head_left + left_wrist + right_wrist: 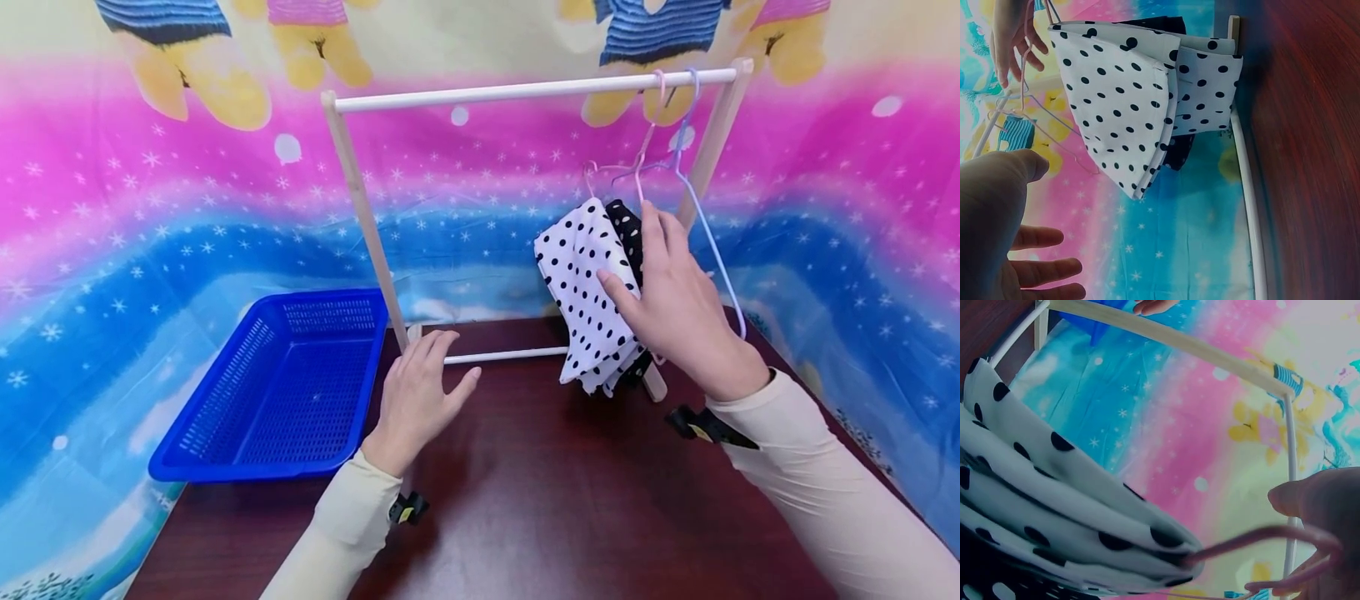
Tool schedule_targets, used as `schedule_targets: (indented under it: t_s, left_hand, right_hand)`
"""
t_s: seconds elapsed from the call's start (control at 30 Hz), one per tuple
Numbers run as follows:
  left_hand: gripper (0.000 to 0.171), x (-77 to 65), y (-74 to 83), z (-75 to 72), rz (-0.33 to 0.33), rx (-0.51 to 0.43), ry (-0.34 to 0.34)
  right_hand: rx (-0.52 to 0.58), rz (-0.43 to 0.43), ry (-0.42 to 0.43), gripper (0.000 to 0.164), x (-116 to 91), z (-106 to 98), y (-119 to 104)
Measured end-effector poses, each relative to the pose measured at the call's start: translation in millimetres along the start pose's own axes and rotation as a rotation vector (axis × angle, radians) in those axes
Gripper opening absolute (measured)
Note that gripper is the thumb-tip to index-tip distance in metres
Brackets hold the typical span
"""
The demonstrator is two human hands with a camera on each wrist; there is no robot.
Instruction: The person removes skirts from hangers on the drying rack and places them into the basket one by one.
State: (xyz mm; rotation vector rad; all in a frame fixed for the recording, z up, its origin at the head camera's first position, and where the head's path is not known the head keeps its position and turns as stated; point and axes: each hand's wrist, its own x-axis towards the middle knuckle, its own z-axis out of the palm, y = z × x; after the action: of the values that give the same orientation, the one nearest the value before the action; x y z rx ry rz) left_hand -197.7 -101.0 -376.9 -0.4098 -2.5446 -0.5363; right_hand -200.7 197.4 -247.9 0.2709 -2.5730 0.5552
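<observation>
A white cloth with black dots (588,275) hangs folded at the right end of a rack, and a black cloth with white dots (625,229) shows behind it. Pink hangers (641,158) and a light-blue hanger (693,196) are at the same end, two hooks over the top bar. My right hand (678,300) is beside the white cloth with fingers extended and thumb apart. In the right wrist view, a pink hanger's bent end (1266,534) passes in front of that hand; whether they touch, I cannot tell. My left hand (420,396) hovers near the rack's left foot, fingers spread, holding nothing.
A blue plastic basket (360,417) with perforated sides stands on the left of the dark red-brown table (525,500). The rack has a white top bar (487,94), wooden posts (360,200) and a low white bar (506,356). A printed curtain surrounds the table.
</observation>
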Motion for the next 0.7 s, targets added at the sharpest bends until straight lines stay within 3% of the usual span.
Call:
schedule_targets:
  t_s: [0.37, 0.7]
  left_hand:
    - [0.054, 1.0, 3.3, 1.5, 0.006, -0.016, -0.013]
    - [0.051, 0.1, 3.7, 5.7, 0.025, -0.029, -0.021]
  right_hand:
    - [-0.001, 0.069, -0.094, 0.079, 7.8, -3.3, 4.3]
    - [-0.013, 0.064, -0.088, 0.075, 10.1, -3.7, 5.9]
